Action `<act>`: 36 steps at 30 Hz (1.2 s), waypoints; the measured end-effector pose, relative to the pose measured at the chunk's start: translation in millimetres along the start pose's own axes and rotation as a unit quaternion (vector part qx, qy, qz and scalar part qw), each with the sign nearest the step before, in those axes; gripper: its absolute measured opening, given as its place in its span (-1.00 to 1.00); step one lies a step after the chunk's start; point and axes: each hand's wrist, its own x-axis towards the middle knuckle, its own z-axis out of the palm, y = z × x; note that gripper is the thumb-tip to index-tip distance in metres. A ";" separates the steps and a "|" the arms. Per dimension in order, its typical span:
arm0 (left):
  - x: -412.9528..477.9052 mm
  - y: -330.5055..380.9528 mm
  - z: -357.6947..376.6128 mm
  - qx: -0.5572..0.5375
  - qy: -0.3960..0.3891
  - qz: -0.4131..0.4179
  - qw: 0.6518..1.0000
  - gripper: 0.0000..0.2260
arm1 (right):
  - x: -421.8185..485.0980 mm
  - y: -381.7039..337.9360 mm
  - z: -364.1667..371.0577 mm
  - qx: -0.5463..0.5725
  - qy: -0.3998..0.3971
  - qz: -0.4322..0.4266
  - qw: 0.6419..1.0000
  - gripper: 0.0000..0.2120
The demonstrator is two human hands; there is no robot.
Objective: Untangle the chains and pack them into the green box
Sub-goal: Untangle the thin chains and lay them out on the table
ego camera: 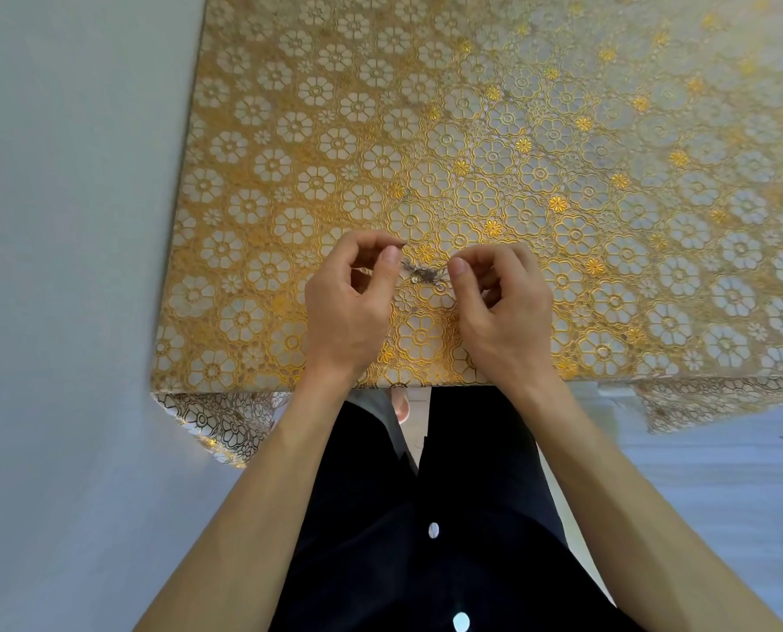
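Hands: our left hand (348, 307) and right hand (503, 312) each pinch the chains (421, 272);
Risk: if we pull hard, the tangle tightens; chains may snap

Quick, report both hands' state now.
Left hand: pinching the left side of the tangled chains.
Right hand: pinching their right side.

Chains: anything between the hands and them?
Nothing visible. The left hand and right hand both pinch the tangled chains, one at either end, over the tablecloth. No green box is in view.
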 end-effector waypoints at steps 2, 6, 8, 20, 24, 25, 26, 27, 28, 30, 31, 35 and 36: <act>0.9 -2.4 0.4 0.006 0.007 0.004 1.000 -0.93 | -0.2 0.4 0.1 0.000 0.005 -0.002 1.000 -0.94; 1.8 -4.4 1.5 0.012 0.029 0.017 0.999 -0.94 | -0.6 -0.4 0.4 -0.009 0.005 -0.014 1.000 -0.94; 2.0 -4.1 1.9 0.031 0.045 0.031 0.998 -0.95 | -0.8 -1.2 0.5 -0.010 -0.002 -0.016 1.000 -0.95; -0.1 0.9 1.7 0.003 0.019 0.020 1.000 -0.90 | 0.2 1.4 2.0 -0.023 0.014 -0.018 0.999 -0.90; -0.8 -1.1 -0.3 0.018 -0.006 0.035 0.999 -0.91 | -1.3 -0.4 0.2 -0.045 -0.009 -0.029 0.999 -0.92; -1.3 -2.2 0.0 0.038 -0.015 0.047 0.998 -0.92 | -2.7 -0.2 -1.2 -0.054 -0.023 -0.035 0.998 -0.92; -1.6 -4.0 0.2 0.068 -0.024 0.065 0.995 -0.94 | -4.2 0.4 -3.0 -0.067 -0.036 -0.043 0.996 -0.92; -1.7 -5.7 0.6 0.108 -0.035 0.087 0.990 -0.95 | -6.1 1.0 -5.0 -0.085 -0.048 -0.050 0.994 -0.92; -1.2 -7.4 0.9 0.153 -0.048 0.109 0.981 -0.95 | -7.6 1.8 -7.2 -0.103 -0.055 -0.053 0.992 -0.91; 1.7 -10.6 -0.4 0.234 -0.076 0.153 0.957 -0.94 | -8.6 4.1 -11.8 -0.122 -0.061 -0.054 0.989 -0.90; 3.1 -11.6 -2.4 0.256 -0.091 0.170 0.947 -0.93 | -8.2 4.8 -14.0 -0.123 -0.066 -0.053 0.989 -0.90; 10.0 -8.9 -13.5 0.287 -0.115 0.174 0.935 -0.82 | 1.2 0.7 -18.1 -0.098 -0.090 -0.048 0.990 -0.85; 13.1 -8.3 -15.4 0.297 -0.103 0.173 0.934 -0.81 | 4.7 -1.1 -17.8 -0.097 -0.096 -0.046 0.990 -0.86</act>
